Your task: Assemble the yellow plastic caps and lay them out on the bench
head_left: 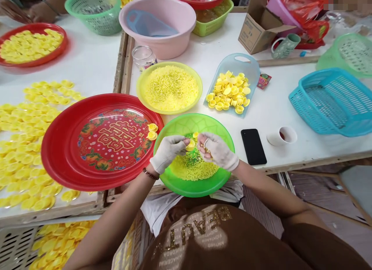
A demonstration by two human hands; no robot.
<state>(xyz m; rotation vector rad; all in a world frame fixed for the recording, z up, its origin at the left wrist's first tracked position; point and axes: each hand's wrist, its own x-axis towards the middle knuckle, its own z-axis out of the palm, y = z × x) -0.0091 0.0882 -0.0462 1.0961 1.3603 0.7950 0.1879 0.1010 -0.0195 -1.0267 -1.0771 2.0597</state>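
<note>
My left hand (170, 150), in a white fingerless-tipped glove, pinches a small yellow plastic cup-shaped piece (190, 145). Close by on the right, my right hand (218, 149), gloved alike, has its fingers curled together; another small yellow piece (195, 134) shows at its fingertips, though its hold on that piece is unclear. Both hands are over a green bowl (197, 188) with many tiny yellow bits (193, 171) inside. Beyond it, a yellow bowl (140, 89) is full of similar bits. Several yellow cup pieces (229, 90) lie on a light-blue board (245, 64).
A large red tray (61, 146) on the left carries two yellow pieces near its right rim. Further left spread many yellow pieces (23, 153). To my right are a black phone (253, 146), a cup of dark drink (274, 138) and a blue basket (319, 115). Another person's hands (40, 10) are far left.
</note>
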